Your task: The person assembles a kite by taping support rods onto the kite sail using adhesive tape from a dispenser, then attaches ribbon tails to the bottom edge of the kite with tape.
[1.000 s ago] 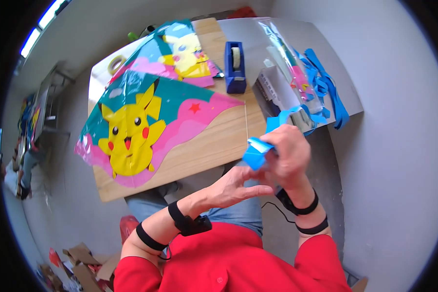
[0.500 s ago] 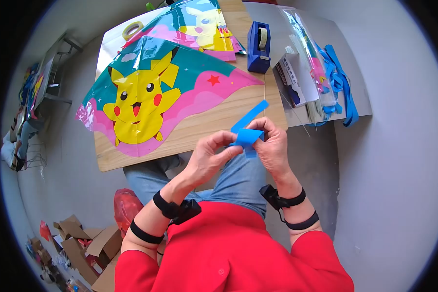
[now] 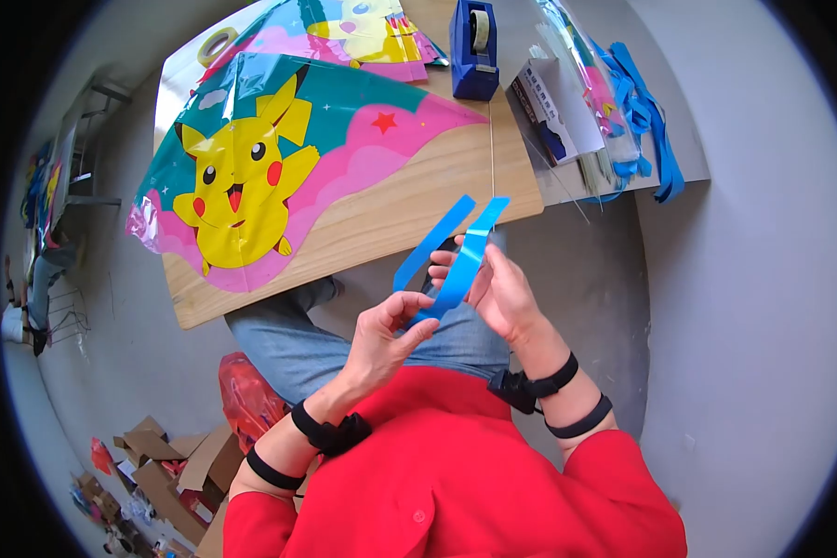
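My left hand (image 3: 386, 337) pinches the lower bend of a shiny blue ribbon (image 3: 462, 270) between thumb and fingers. Around the middle of the same strip is my right hand (image 3: 504, 290), its fingers behind the ribbon and its thumb along the right side. Two ends of the ribbon stick up and away from me, side by side. Both hands are over my lap, just off the table's front edge. Beyond them lies a flat kite (image 3: 242, 191) with a yellow cartoon figure on teal and pink. A thin rod (image 3: 492, 153) runs along the table's right side.
On the wooden table (image 3: 381, 228) are a blue tape dispenser (image 3: 474, 58), a tape roll (image 3: 217, 46) and another printed kite (image 3: 353, 37). The side table at right holds a box (image 3: 558, 116), thin sticks and blue ribbons (image 3: 649, 121). Cardboard boxes (image 3: 172, 479) stand at lower left.
The folded blue ribbon has opened into a long loop. My left hand has moved down with its bend, and my right hand has turned, its fingers spreading along the strip. The view has shifted slightly.
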The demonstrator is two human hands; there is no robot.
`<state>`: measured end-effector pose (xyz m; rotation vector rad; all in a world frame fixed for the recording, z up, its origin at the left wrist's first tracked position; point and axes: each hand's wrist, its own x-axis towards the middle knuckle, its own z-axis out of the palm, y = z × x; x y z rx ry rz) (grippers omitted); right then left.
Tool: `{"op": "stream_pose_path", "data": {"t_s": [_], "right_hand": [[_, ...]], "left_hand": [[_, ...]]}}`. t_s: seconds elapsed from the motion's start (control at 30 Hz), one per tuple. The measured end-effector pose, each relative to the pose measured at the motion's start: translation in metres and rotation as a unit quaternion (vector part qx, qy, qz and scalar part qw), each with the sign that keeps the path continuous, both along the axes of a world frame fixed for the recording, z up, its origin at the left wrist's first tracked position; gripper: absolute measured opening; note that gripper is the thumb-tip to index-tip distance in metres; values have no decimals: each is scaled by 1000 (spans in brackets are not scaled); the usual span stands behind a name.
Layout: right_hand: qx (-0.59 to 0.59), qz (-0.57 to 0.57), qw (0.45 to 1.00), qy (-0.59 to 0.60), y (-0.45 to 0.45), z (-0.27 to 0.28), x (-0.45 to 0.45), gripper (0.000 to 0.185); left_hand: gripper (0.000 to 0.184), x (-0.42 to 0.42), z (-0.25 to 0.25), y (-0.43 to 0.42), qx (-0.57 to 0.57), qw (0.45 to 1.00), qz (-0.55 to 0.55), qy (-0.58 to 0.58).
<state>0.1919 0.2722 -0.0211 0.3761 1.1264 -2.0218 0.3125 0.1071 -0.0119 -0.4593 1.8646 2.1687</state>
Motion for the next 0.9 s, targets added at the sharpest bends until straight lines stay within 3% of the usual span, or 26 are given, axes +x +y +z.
{"op": "stream_pose_path", "data": {"t_s": [0.07,0.1,0.2,0.3,0.4,0.43,0.53,0.77,0.9], "right_hand": [[-27,-56,997,-45,-3,8,12,50],[-64,-73,994,-43,0,6,13,50],[-32,-80,996,14,1,13,17,41],[73,19,989,124,2,14,19,27],[19,83,986,145,-3,25,17,16],[16,100,982,163,-5,22,18,16],[25,201,965,166,-12,31,20,17],[46,218,963,152,-23,38,28,20],[76,137,973,172,-24,29,33,17]], "left_hand": [[33,6,-5,3,62,998,8,-31],[35,8,-6,2,73,996,13,-45],[43,10,-8,-4,75,996,3,-57],[47,8,-10,-14,42,993,-85,-71],[42,-6,-14,-21,-2,997,-72,41],[40,-5,-3,-25,-23,996,-85,15],[32,-33,19,-28,189,982,-19,-11],[14,-35,6,-27,153,983,93,-38],[13,-34,11,-27,149,978,141,-35]]}}
